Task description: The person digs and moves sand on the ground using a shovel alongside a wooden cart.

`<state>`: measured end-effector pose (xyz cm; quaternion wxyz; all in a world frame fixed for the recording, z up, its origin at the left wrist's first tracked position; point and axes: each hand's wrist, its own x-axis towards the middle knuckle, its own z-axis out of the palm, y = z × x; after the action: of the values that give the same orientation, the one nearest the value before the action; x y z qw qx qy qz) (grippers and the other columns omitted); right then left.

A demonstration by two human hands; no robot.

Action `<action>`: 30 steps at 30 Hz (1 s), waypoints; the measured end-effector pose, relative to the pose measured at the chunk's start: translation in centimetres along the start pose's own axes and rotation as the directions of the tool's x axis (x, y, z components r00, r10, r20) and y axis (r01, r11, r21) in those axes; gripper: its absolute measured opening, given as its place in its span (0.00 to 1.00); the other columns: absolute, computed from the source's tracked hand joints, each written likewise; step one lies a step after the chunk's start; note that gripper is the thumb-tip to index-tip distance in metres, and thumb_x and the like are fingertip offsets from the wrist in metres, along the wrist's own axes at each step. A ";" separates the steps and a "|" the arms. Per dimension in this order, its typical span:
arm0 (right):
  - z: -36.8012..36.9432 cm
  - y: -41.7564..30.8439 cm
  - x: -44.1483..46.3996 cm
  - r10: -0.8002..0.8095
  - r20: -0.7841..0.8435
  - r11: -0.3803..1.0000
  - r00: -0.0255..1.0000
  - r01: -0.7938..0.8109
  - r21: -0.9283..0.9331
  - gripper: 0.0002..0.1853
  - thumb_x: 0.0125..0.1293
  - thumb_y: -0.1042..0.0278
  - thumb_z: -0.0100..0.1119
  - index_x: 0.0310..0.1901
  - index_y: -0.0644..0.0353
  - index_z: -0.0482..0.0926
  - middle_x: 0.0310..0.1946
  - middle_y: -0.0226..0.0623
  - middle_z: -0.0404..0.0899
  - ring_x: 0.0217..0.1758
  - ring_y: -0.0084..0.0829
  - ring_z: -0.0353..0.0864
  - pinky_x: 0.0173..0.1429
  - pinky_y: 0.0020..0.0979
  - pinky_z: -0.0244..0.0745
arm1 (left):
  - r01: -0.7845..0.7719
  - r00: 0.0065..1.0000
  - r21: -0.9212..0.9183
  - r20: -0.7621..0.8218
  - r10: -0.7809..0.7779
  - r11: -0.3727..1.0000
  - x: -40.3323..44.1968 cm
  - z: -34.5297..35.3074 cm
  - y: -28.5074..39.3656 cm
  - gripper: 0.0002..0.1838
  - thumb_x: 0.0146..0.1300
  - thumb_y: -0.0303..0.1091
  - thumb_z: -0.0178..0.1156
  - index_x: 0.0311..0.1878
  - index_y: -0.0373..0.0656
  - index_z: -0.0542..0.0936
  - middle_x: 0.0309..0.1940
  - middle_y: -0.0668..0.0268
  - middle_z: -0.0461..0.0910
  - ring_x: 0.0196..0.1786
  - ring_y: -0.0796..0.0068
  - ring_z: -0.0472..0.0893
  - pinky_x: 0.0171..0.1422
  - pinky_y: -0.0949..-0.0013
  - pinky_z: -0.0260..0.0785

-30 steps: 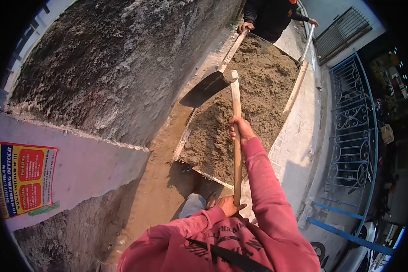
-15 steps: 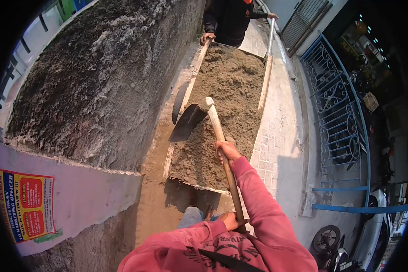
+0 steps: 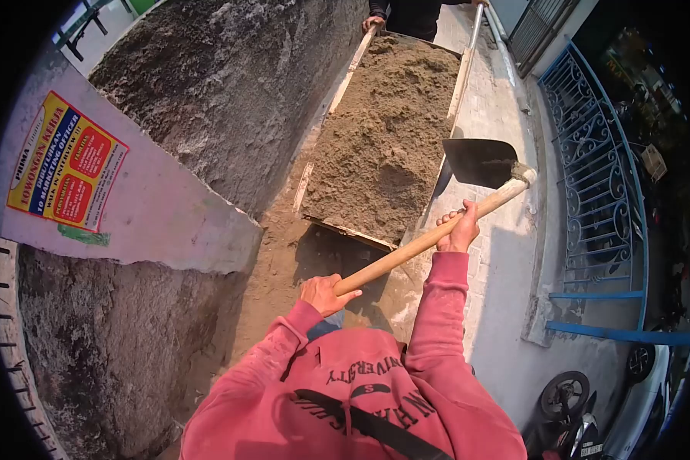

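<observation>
I hold a hoe by its long wooden handle, slanting up to the right. My left hand is closed round the lower end of the handle. Further up, my right hand grips it nearer the head. The dark, flat blade is raised at the right side of the cart, over the paving. Damp brown sand fills the cart, a wooden-sided box whose left board shows along the edge. A shallow dip marks the sand's near right part.
Another person's hand holds the cart's far left corner. A rough stone wall rises on the left, with a poster on its painted section. To the right are a blue metal fence and a parked motorbike.
The hoe's blade has swung from the cart's left edge, over the sand, to its right side. My left hand has come up and left, my right hand up and right. The view has shifted.
</observation>
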<state>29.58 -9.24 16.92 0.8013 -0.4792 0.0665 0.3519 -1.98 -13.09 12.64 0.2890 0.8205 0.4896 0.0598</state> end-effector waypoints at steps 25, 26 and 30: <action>-18.5 69.9 -16.9 0.641 -0.070 0.479 0.765 -0.469 -0.742 0.10 0.60 0.69 0.58 0.39 0.65 0.72 0.21 0.36 0.70 0.14 0.30 0.72 0.17 0.35 0.74 | 0.785 0.618 -0.165 0.274 -0.737 0.597 -30.8 22.1 -36.7 0.35 0.60 0.66 0.60 0.42 0.34 0.83 0.28 0.43 0.81 0.37 0.42 0.83 0.40 0.50 0.75; -17.4 73.2 -17.2 0.576 -0.013 0.474 0.817 -0.348 -0.809 0.12 0.60 0.69 0.59 0.38 0.69 0.72 0.21 0.39 0.73 0.16 0.33 0.76 0.17 0.35 0.76 | 0.819 0.573 -0.224 0.307 -0.760 0.528 -30.0 22.9 -39.3 0.36 0.60 0.65 0.60 0.42 0.33 0.82 0.29 0.43 0.81 0.36 0.42 0.83 0.39 0.51 0.74; -19.3 86.3 -20.7 0.452 0.086 0.292 0.888 -0.057 -0.955 0.18 0.61 0.64 0.61 0.43 0.73 0.72 0.25 0.50 0.79 0.23 0.45 0.82 0.24 0.42 0.79 | 0.815 0.514 -0.460 0.295 -0.805 0.352 -32.3 28.8 -50.0 0.28 0.61 0.55 0.66 0.41 0.33 0.81 0.20 0.59 0.76 0.25 0.68 0.76 0.34 0.58 0.69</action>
<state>-35.52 -10.01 -46.35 0.3092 -0.7634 -0.2099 0.5268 -46.03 -34.48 -31.80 0.5051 0.3514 0.7873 0.0394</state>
